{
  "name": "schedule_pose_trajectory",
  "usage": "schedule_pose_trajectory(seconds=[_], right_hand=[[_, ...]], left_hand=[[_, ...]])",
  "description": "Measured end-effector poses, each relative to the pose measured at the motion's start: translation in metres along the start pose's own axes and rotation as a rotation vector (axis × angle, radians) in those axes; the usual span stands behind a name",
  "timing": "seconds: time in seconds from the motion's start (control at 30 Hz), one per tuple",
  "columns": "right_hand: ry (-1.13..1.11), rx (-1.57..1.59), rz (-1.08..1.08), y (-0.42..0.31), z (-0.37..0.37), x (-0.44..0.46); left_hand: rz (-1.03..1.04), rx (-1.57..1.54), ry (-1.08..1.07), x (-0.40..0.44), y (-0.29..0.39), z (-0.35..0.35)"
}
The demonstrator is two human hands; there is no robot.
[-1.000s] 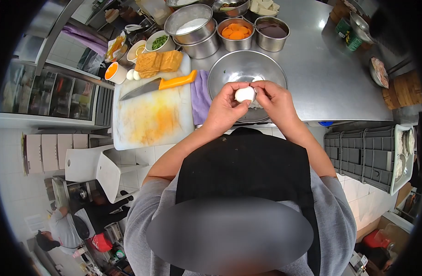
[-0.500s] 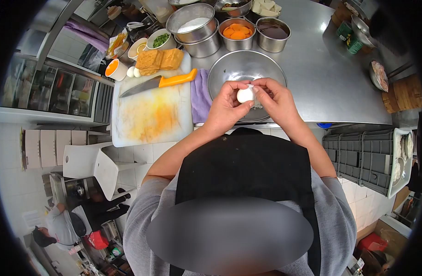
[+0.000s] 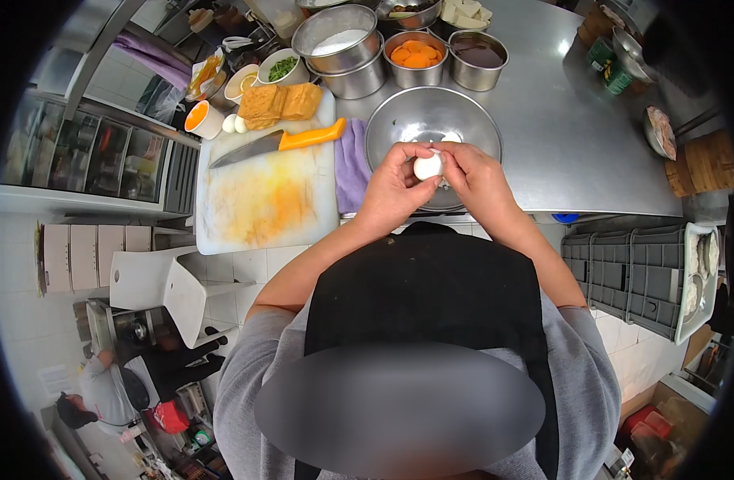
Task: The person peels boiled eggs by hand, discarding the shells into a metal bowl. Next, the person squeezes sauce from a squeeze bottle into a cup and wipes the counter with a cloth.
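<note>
A white egg (image 3: pixel 428 166) is held between my two hands over the near part of a steel mixing bowl (image 3: pixel 387 120). My left hand (image 3: pixel 395 180) wraps its thumb and fingers round the egg's left side. Against its right side, the fingers and thumb of my right hand (image 3: pixel 475 172) are pinched together. A small white flap, like shell, shows at the egg's top between the fingertips. White bits lie in the bowl, partly hidden by my hands.
A cutting board (image 3: pixel 255 192) on the left carries an orange-handled knife (image 3: pixel 303 140), fried tofu blocks (image 3: pixel 279 104) and two white eggs (image 3: pixel 234 123). A purple cloth (image 3: pixel 351 164) lies beside it. Steel pots with egg yolks (image 3: pixel 416 54) and dark liquid (image 3: pixel 478 54) stand behind the bowl.
My right thumb and fingers have shifted slightly over the egg's right side. A white piece now shows in the bowl just beyond my right fingers. The egg stays in my left hand.
</note>
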State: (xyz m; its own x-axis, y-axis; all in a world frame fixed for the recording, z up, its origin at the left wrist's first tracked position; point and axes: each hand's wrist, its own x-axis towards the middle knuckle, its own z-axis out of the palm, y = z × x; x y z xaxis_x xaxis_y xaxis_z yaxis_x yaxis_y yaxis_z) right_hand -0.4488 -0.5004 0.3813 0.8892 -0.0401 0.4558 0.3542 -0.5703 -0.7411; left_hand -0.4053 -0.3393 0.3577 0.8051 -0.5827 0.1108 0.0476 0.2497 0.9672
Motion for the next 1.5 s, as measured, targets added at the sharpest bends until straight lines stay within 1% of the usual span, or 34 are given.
schedule_pose_trajectory(seconds=[0.07, 0.13, 0.3, 0.33, 0.4, 0.43, 0.5, 0.53, 0.6, 0.63, 0.7, 0.73, 0.8, 0.83, 0.9, 0.93, 1.07, 1.13, 1.2, 1.33, 1.47, 1.5], right_hand=[[0.018, 0.018, 0.035, 0.002, 0.002, -0.001], [0.036, 0.036, 0.069, 0.004, 0.002, 0.0], [0.075, 0.178, 0.198, 0.021, 0.005, 0.001], [0.075, 0.178, 0.197, 0.024, 0.002, 0.002], [0.056, -0.065, 0.02, 0.028, -0.002, 0.002], [0.057, -0.065, 0.021, 0.027, -0.002, 0.001], [0.05, 0.125, 0.178, 0.018, -0.003, 0.001], [0.05, 0.125, 0.179, 0.011, -0.004, 0.001], [0.017, 0.264, 0.143, -0.002, -0.005, 0.001], [0.018, 0.264, 0.142, -0.004, -0.004, 0.0], [0.023, 0.242, 0.013, -0.006, -0.003, -0.001], [0.024, 0.242, 0.014, -0.003, -0.003, -0.002], [0.065, 0.147, -0.09, 0.005, -0.002, -0.004], [0.064, 0.148, -0.09, 0.008, -0.001, -0.004], [0.116, -0.045, -0.23, 0.01, -0.001, -0.003], [0.117, -0.045, -0.229, 0.01, -0.001, -0.003], [0.114, -0.105, -0.202, 0.009, 0.0, -0.002], [0.115, -0.112, -0.181, 0.01, 0.001, -0.003], [0.104, -0.078, -0.105, 0.011, 0.001, -0.003], [0.107, -0.086, -0.092, 0.013, 0.001, -0.003], [0.096, -0.13, 0.028, 0.02, -0.005, -0.003], [0.082, -0.142, 0.072, 0.022, -0.007, -0.003]], left_hand=[[-0.007, 0.004, 0.001, 0.0, -0.001, 0.0], [0.049, -0.011, 0.002, 0.001, -0.003, -0.001], [0.071, -0.026, 0.022, 0.002, 0.0, 0.0], [0.095, -0.043, 0.039, 0.002, 0.0, 0.001], [0.096, -0.03, 0.056, 0.001, 0.001, 0.001], [0.099, -0.017, 0.071, 0.001, 0.002, 0.001], [0.115, 0.019, 0.071, 0.001, 0.002, 0.002], [0.13, 0.056, 0.072, 0.001, 0.002, 0.002], [0.136, 0.047, 0.064, 0.002, 0.001, 0.003], [0.142, 0.038, 0.057, 0.002, 0.001, 0.003], [0.129, 0.018, 0.054, 0.001, 0.001, 0.004], [0.116, -0.003, 0.052, 0.001, 0.002, 0.005], [0.104, -0.009, 0.046, 0.0, 0.004, 0.006], [0.091, -0.015, 0.04, -0.001, 0.005, 0.007], [0.075, -0.008, 0.037, -0.002, 0.004, 0.006], [0.06, -0.002, 0.032, -0.002, 0.004, 0.006], [0.027, -0.003, 0.023, -0.002, 0.004, 0.006], [0.051, 0.028, 0.025, -0.001, 0.002, 0.006], [0.06, 0.029, 0.029, -0.001, 0.002, 0.007], [0.09, 0.054, 0.038, -0.001, -0.002, 0.005], [0.124, 0.038, 0.077, -0.001, 0.006, 0.005], [0.078, 0.008, 0.077, -0.003, 0.01, 0.005]])
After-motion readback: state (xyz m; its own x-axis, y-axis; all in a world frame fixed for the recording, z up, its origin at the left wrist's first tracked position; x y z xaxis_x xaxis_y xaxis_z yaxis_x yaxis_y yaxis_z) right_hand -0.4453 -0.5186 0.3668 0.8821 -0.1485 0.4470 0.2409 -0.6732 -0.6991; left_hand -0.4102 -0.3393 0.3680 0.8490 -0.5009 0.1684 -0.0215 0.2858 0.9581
